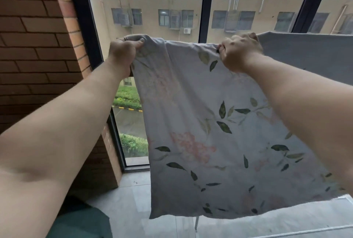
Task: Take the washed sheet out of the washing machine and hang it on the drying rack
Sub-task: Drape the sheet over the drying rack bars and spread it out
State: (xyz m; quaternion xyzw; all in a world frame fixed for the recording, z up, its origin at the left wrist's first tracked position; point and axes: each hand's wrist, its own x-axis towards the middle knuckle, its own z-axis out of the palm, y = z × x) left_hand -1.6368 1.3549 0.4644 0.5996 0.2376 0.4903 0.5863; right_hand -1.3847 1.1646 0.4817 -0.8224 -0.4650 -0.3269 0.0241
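A pale sheet (200, 115) printed with green leaves and pink flowers hangs down in front of the window. Its top edge is stretched level between my two raised hands. My left hand (124, 52) pinches the sheet's top left corner between thumb and fingers. My right hand (238, 52) grips the top edge further right, fingers curled round the fabric. Of the drying rack, only a thin white leg (196, 223) and a rail (298, 233) show below the sheet's lower hem. The bar under the top edge is hidden by the cloth.
A plain grey cloth (309, 56) hangs at the same height just right of my right hand. A brick wall (34, 46) stands at the left, a dark-framed window (204, 8) straight ahead. Grey floor tiles (133, 199) lie below, something dark green (80, 222) at bottom left.
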